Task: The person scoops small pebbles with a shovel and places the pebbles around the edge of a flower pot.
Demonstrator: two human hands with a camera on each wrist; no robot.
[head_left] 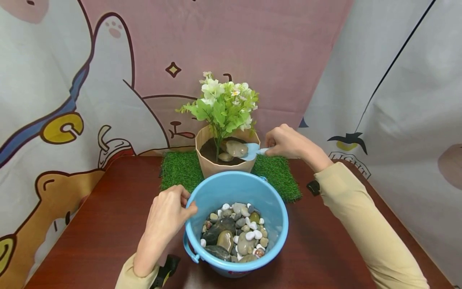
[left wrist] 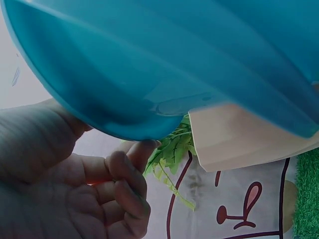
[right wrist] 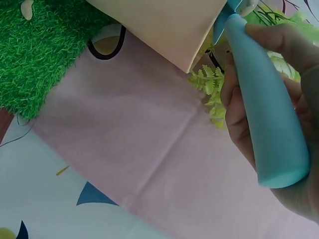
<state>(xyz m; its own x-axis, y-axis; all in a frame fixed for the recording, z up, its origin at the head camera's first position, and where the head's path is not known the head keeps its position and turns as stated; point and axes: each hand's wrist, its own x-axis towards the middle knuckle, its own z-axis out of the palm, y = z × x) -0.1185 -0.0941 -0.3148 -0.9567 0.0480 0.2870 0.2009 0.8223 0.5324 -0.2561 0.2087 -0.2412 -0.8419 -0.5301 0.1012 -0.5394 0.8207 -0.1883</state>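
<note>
and here's the right hand [head_left: 286,140], fingers wrapped firmly round the handle of a light-blue shovel [head_left: 254,151], its blade in over the rim of the peach pot [head_left: 225,171]! a large pale stone [head_left: 236,149] sits at the blade's tip, with a smaller stone [head_left: 225,157] just beside it, lying on the dark soil [head_left: 208,151]. over to the left hand [head_left: 167,212]: it pinches the rim of the blue bucket [head_left: 234,188], right in front of the pot. mixed pebbles [head_left: 250,236] cover the bucket's floor! leafy white flowers [head_left: 220,112] rise from the pot, standing on green turf [head_left: 180,168].
</note>
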